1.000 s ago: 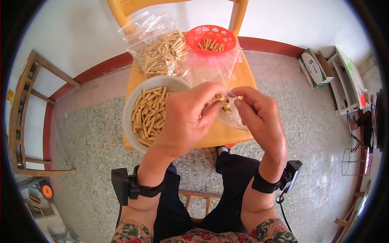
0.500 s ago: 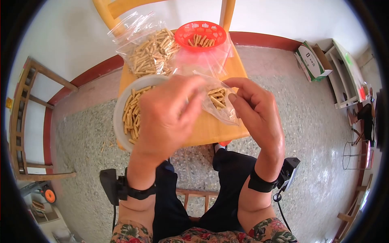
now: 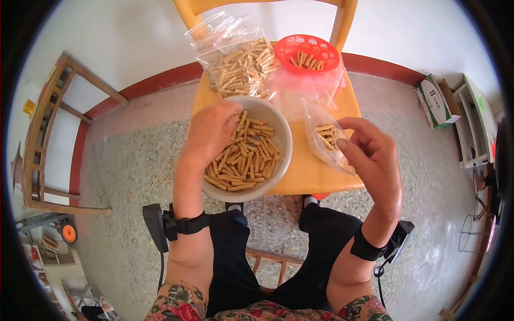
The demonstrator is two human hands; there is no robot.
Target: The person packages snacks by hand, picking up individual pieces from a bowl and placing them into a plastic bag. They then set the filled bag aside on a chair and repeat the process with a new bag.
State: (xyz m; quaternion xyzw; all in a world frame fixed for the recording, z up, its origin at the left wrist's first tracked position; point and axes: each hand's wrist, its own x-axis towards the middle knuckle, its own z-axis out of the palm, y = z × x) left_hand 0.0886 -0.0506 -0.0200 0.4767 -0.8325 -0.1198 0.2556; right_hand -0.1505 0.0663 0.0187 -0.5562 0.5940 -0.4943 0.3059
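Note:
A pale round bowl (image 3: 287, 140) full of short tan stick snacks (image 3: 247, 160) sits on the seat of a wooden chair (image 3: 342, 182). My left hand (image 3: 213, 124) is over the bowl's left rim, slightly blurred, its fingertips out of sight. Right of the bowl, my right hand (image 3: 372, 152) pinches the edge of a small clear plastic bag (image 3: 334, 156) between thumb and finger. Several of the same sticks lie in this bag.
Behind the bowl stand clear zip bags (image 3: 243, 64) packed with sticks and a red plastic basket (image 3: 308, 49) holding several sticks. Flat clear bags (image 3: 300, 88) lie under the basket. A wooden frame (image 3: 48, 134) leans at left; a cardboard box (image 3: 439, 101) stands at right.
My left hand has moved left, from beside the small bag to the bowl. My right hand keeps hold of the bag. The view has shifted, so the chair appears further right.

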